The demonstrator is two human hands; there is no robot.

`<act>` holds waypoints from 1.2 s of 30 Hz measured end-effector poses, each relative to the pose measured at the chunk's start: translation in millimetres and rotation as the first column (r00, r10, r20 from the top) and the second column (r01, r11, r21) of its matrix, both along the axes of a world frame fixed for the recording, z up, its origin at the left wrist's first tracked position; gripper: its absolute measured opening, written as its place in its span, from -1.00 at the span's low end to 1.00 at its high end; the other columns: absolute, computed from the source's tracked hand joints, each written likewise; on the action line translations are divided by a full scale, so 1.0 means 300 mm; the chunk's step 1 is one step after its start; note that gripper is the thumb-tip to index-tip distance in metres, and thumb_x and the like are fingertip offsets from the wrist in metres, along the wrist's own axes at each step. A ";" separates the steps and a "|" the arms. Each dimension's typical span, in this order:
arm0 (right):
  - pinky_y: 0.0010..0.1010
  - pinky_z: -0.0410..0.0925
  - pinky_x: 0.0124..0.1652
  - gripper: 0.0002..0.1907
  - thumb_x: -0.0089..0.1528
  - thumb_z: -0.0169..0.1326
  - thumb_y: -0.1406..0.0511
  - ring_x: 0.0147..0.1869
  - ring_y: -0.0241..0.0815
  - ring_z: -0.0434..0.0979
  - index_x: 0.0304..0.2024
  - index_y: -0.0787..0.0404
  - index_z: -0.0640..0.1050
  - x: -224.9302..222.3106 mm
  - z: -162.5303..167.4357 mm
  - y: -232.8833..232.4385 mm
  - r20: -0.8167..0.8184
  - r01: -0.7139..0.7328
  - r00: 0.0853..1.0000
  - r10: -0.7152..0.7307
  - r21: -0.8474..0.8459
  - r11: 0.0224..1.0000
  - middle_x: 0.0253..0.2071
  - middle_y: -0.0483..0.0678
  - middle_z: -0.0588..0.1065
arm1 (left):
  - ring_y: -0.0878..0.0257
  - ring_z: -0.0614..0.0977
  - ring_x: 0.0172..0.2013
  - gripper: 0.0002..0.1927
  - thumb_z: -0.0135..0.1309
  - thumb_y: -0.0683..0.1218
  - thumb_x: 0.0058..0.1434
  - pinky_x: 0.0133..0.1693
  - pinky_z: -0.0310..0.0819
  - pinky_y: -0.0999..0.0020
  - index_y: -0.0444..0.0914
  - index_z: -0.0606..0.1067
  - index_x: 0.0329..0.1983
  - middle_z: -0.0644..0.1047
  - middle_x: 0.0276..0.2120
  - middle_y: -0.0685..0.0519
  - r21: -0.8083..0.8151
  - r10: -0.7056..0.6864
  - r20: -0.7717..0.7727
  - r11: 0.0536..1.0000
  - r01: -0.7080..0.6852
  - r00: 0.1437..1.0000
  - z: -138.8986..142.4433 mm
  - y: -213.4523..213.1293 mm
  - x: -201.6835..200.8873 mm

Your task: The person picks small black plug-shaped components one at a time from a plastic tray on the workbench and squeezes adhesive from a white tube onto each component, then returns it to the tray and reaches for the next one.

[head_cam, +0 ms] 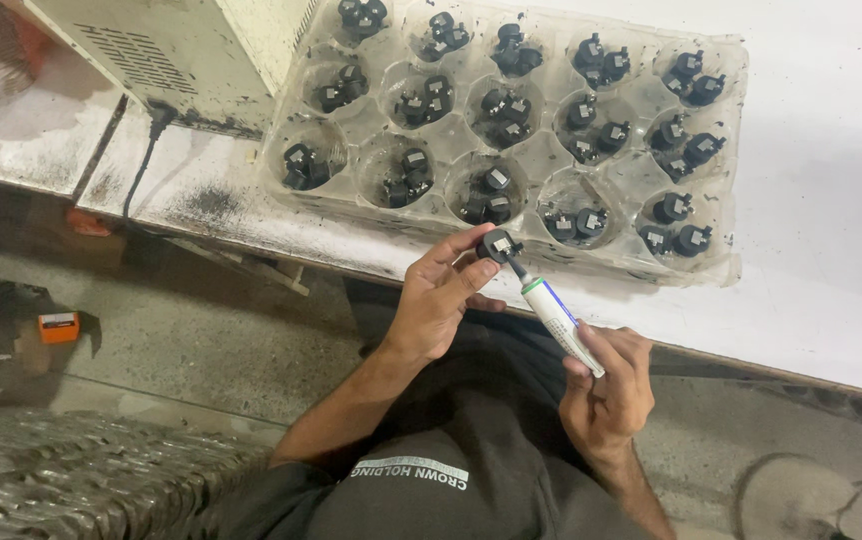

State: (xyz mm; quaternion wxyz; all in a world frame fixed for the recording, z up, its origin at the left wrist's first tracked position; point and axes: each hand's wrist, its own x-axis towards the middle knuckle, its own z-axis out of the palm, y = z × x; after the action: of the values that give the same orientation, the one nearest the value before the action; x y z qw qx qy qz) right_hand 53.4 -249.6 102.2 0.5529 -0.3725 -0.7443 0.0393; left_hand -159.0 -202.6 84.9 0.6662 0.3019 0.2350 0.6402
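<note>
**Tray on the bench, hands at its near edge**

A compartmented tray (541,160) lay on the workbench (831,200), with small plug parts (496,105) in its cups. A machine housing (171,50) stood to the tray's left, and a cable (146,150) ran down from it. Just before the tray, the left hand (441,295) held one part (498,245). Right of it, the right hand (606,390) held a tube (559,315) whose tip touched that part. A small box (58,326) lay on the floor (201,340), far left.
</note>
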 end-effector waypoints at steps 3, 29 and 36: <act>-0.22 0.43 0.00 -0.73 0.35 0.16 0.39 -0.03 -0.07 0.53 0.08 0.35 0.51 0.002 -0.007 0.004 -0.010 -0.005 1.000 0.005 -0.005 1.000 -0.08 0.12 0.56 | 0.26 0.61 0.04 -0.56 0.12 -0.24 0.38 -0.17 0.74 0.24 -0.28 0.42 0.33 0.57 0.07 -0.01 -0.003 -0.004 -0.003 1.000 0.004 1.000 -0.005 0.003 0.001; -0.25 0.44 -0.05 -0.74 0.32 0.18 0.45 -0.05 -0.09 0.55 0.06 0.35 0.52 0.014 -0.007 -0.006 0.001 0.003 1.000 -0.003 -0.021 1.000 -0.10 0.15 0.57 | 0.25 0.62 0.01 -0.54 0.12 -0.25 0.38 -0.20 0.73 0.27 -0.29 0.41 0.34 0.58 0.05 -0.03 -0.054 0.012 0.017 0.998 -0.011 1.000 -0.002 -0.003 0.002; -0.26 0.44 -0.06 -0.74 0.33 0.18 0.41 -0.06 -0.10 0.56 0.06 0.34 0.52 0.011 -0.010 -0.001 0.007 0.005 1.000 -0.004 -0.015 1.000 -0.11 0.13 0.58 | 0.26 0.61 0.02 -0.55 0.10 -0.24 0.38 -0.21 0.74 0.27 -0.29 0.41 0.34 0.57 0.05 0.00 -0.057 0.017 0.019 0.998 -0.016 1.000 -0.003 0.002 0.003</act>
State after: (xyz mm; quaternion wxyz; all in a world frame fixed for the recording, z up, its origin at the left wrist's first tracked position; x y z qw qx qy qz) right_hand 56.7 -250.0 99.2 0.5478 -0.3784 -0.7449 0.0424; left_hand -158.0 -202.0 84.1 0.6715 0.2748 0.2491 0.6415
